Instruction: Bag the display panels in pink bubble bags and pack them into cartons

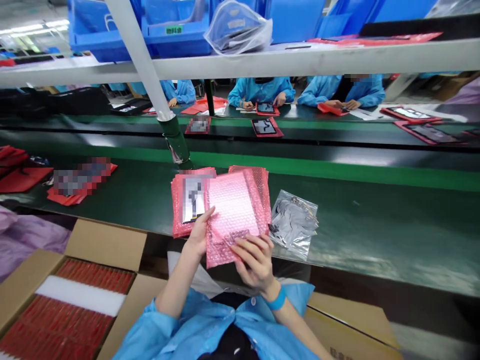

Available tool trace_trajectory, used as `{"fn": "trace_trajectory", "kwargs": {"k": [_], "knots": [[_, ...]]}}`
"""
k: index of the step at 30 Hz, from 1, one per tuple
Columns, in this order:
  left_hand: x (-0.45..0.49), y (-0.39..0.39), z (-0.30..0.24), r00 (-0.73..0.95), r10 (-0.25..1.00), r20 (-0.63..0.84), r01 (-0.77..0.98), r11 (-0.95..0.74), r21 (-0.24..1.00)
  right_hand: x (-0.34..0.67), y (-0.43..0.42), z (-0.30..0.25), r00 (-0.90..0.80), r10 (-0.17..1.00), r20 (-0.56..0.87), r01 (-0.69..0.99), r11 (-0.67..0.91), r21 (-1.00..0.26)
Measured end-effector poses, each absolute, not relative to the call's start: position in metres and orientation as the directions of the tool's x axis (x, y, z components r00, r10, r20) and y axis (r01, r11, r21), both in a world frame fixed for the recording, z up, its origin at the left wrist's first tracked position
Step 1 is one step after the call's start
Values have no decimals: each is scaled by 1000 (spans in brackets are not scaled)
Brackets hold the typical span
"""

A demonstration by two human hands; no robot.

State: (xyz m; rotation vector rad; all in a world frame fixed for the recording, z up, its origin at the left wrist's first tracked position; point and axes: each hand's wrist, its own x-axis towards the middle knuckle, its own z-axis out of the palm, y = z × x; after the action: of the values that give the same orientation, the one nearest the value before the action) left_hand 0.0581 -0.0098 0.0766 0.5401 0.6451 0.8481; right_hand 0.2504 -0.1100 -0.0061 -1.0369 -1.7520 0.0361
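A pink bubble-wrap bag [234, 205] with a flat pale panel showing through it is in front of me, above the bench edge. My left hand [199, 232] grips its left side, thumb on top. My right hand [257, 260] is on its lower right corner, fingers bent over the front and thumb below. Behind it on the left lies a stack of pink bubble bags [178, 202] with a grey-white panel and a dark flex cable on top. More pink bubble bags [260, 185] lie behind on the right. A clear bag of grey flat parts [294, 222] lies right of them.
A white post in a green sleeve [174, 140] rises behind the stack. Red bags with panels [80, 182] lie at left. An open carton [107, 237] of red-wrapped packs stands lower left, a closed carton [348, 325] lower right. Co-workers in blue [260, 92] sit across the line.
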Motion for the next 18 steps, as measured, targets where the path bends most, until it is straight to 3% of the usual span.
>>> {"fn": "trace_trajectory", "kwargs": {"k": [2, 3, 4, 6, 8, 10, 14, 18], "knots": [[53, -4, 72, 458, 821, -342, -506, 557, 659, 249, -114, -21, 197, 707, 679, 514, 516, -686], [50, -2, 70, 437, 827, -354, -506, 551, 663, 247, -113, -24, 334, 737, 588, 384, 463, -799], [47, 0, 68, 419, 835, -357, -503, 541, 674, 245, -111, -24, 437, 771, 463, 211, 413, -886], [43, 4, 68, 392, 859, -330, -491, 499, 714, 238, -105, -19, 484, 853, 194, -165, 307, -937], [39, 8, 73, 377, 885, -273, -478, 438, 761, 230, -98, -9, 357, 934, -6, -457, 169, -873], [36, 12, 83, 375, 901, -216, -464, 385, 798, 222, -92, 2, 148, 983, -108, -618, 7, -786], [28, 18, 109, 369, 918, -144, -441, 309, 843, 214, -80, 17, -161, 977, -142, -682, -213, -700], [18, 21, 135, 264, 961, -84, -408, 190, 893, 217, -71, 19, -185, 969, -165, -668, -247, -702]]}}
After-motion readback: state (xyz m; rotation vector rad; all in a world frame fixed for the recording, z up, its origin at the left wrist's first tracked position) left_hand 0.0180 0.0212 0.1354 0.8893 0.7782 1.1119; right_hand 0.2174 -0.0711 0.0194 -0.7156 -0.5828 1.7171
